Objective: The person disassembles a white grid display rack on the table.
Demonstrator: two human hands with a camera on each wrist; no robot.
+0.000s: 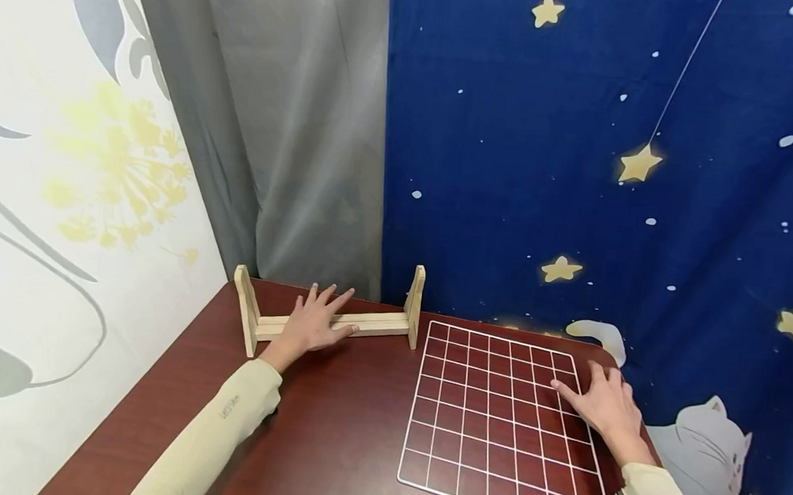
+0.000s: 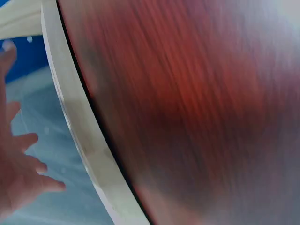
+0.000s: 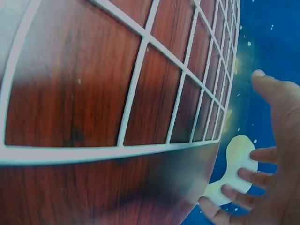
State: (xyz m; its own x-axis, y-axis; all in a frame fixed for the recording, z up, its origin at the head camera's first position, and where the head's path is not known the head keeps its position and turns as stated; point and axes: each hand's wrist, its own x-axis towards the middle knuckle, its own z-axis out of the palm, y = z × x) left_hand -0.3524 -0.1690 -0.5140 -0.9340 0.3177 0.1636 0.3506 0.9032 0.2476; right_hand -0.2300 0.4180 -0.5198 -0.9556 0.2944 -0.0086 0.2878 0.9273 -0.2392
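Observation:
A small wooden rack (image 1: 374, 325) with two upright end panels and a double crossbar stands at the table's back left. My left hand (image 1: 314, 325) is over its crossbar with the fingers spread; whether it touches the wood I cannot tell. In the left wrist view the pale bar (image 2: 86, 126) runs beside the spread fingers. A white wire grid panel (image 1: 489, 404) lies flat on the right of the table. Near its right edge hovers my right hand (image 1: 606, 406), fingers spread and holding nothing. The right wrist view shows that hand (image 3: 276, 159) apart from the grid's wires.
The dark red wood-grain table (image 1: 324, 434) carries both things. A grey curtain (image 1: 308, 142) and a blue star-patterned curtain (image 1: 505, 149) hang right behind its back edge. On the left stands a white wall (image 1: 41, 279) with a yellow flower pattern.

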